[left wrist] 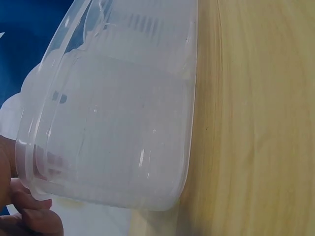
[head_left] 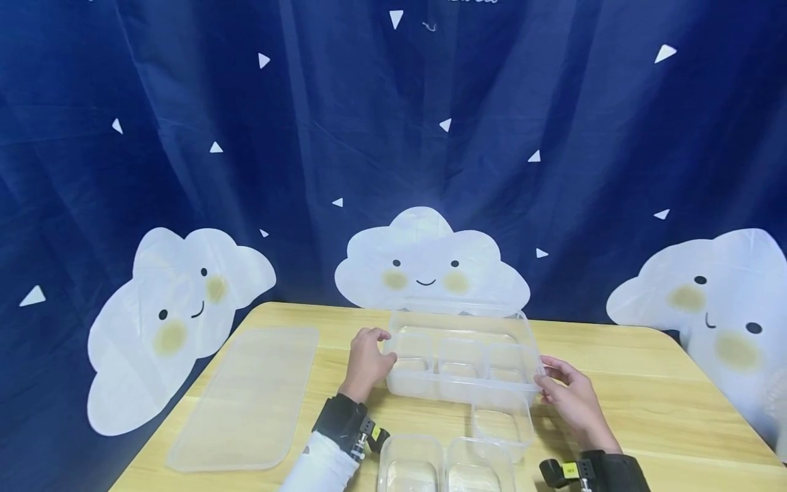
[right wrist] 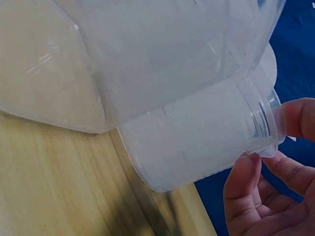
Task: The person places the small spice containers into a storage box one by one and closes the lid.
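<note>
A large translucent plastic box point(head_left: 424, 386) stands toward the back of the table, with 3 small clear bins point(head_left: 461, 355) in a row in its front part. My left hand point(head_left: 367, 362) grips its left rim; in the left wrist view curled fingers point(left wrist: 42, 221) sit at the rim's corner. On the other side my right hand point(head_left: 574, 400) pinches the right rim between thumb and fingers, as the right wrist view also shows. Close in front of the box is another small clear bin point(head_left: 501, 427), overlapping the box's front in the head view.
Two more small clear bins point(head_left: 410, 447) stand side by side at the near edge of view. A flat translucent lid point(head_left: 246, 400) lies on the left of the wooden table point(head_left: 652, 403). Behind the table hangs a dark blue curtain point(head_left: 393, 157) printed with clouds.
</note>
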Available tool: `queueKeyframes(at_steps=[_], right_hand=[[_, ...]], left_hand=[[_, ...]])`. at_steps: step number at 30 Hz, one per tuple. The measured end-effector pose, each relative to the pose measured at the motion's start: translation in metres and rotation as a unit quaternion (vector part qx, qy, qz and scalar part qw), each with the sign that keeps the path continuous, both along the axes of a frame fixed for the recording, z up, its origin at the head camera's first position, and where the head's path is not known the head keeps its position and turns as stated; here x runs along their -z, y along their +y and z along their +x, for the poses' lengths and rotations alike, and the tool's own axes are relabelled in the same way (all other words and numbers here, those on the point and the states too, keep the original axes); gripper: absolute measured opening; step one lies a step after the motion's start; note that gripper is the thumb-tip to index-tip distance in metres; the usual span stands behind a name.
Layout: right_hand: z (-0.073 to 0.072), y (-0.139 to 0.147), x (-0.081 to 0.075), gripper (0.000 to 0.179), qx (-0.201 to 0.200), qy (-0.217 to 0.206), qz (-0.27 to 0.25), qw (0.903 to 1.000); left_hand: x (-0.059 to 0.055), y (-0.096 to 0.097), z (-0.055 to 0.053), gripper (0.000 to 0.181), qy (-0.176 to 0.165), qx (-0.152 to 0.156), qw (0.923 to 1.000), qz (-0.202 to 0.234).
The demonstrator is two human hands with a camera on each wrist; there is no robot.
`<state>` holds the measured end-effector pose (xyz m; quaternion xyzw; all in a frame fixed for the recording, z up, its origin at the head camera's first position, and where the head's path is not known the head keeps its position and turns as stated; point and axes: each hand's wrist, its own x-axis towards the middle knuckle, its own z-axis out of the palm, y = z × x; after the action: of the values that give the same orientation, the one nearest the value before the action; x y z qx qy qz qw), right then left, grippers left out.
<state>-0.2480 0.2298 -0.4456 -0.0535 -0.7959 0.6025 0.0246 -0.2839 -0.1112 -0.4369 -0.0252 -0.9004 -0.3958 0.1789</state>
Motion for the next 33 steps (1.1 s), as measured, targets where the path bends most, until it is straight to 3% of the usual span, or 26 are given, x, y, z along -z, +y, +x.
queueKeyframes(at_steps=[11, 18, 33], right_hand=[[-0.0007, -0.0007, 0.0013, 0.050, -0.002, -0.009, 0.007, 0.9999], [-0.0013, -0.0007, 0.0014, 0.051, -0.007, -0.009, 0.007, 0.9999], [-0.0009, 0.0010, 0.0003, 0.052, -0.012, -0.010, 0.004, 0.9999]], left_hand=[[0.0035, -0.0038, 0.0025, 0.024, 0.000, 0.021, 0.9997, -0.009], [0.0035, -0.0057, 0.0048, 0.041, -0.023, 0.019, 0.9995, 0.000], [0.0000, -0.0099, -0.0002, 0.041, -0.048, 0.042, 0.9980, 0.002]])
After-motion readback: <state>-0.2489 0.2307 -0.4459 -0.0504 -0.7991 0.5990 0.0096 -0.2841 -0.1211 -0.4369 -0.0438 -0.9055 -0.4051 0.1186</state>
